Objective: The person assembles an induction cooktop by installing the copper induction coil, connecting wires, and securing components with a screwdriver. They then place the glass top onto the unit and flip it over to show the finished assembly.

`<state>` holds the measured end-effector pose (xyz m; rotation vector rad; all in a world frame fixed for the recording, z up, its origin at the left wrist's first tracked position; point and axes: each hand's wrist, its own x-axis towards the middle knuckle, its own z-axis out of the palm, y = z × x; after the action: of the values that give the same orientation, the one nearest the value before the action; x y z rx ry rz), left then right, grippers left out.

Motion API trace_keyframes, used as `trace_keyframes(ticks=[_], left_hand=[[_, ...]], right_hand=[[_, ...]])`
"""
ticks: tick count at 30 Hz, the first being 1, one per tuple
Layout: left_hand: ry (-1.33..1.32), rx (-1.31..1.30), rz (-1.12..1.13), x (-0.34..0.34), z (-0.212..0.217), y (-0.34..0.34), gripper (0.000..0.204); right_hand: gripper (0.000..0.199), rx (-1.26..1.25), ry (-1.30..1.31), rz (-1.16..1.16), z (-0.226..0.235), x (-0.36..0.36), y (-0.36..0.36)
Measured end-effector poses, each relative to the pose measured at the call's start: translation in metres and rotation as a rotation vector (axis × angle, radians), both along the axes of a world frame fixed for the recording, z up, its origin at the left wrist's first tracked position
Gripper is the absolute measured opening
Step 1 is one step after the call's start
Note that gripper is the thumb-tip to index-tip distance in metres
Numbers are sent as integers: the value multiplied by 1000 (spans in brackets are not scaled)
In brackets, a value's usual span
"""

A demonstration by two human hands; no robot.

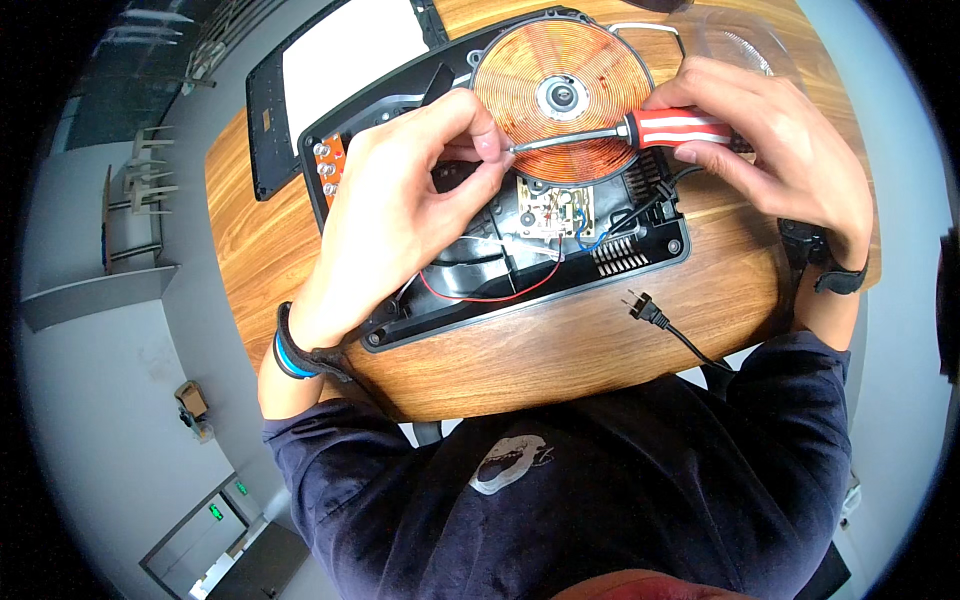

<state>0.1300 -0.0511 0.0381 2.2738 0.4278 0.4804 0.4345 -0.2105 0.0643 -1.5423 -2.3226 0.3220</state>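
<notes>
My right hand (775,140) holds a screwdriver (678,128) by its red and white handle. Its metal shaft points left, level across a round copper coil (520,75). At the screwdriver's tip the thumb and forefinger of my left hand (395,190) are pinched together; whatever small piece sits between them is too hidden to name. Beneath both hands lies the opened black casing (490,318) of an induction cooker. Inside the casing, just below the coil, is a circuit board (548,212) with a red wire (490,299) and blue wires running from it.
A power plug (648,310) on a black cord lies on the wooden table (260,260) near its front edge. Behind the casing at the left is a black panel with a white sheet (350,55). Clear plastic (745,45) sits at the back right.
</notes>
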Motion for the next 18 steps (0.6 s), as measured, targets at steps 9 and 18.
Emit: trace_keyframes(ticks=[9, 18], left_hand=[[30, 36, 15, 0, -2, 2, 22], [12, 28, 18, 0, -5, 3, 21]], right_hand=[[36, -91, -5, -68, 2, -2, 0], [35, -75, 11, -37, -1, 1, 2]])
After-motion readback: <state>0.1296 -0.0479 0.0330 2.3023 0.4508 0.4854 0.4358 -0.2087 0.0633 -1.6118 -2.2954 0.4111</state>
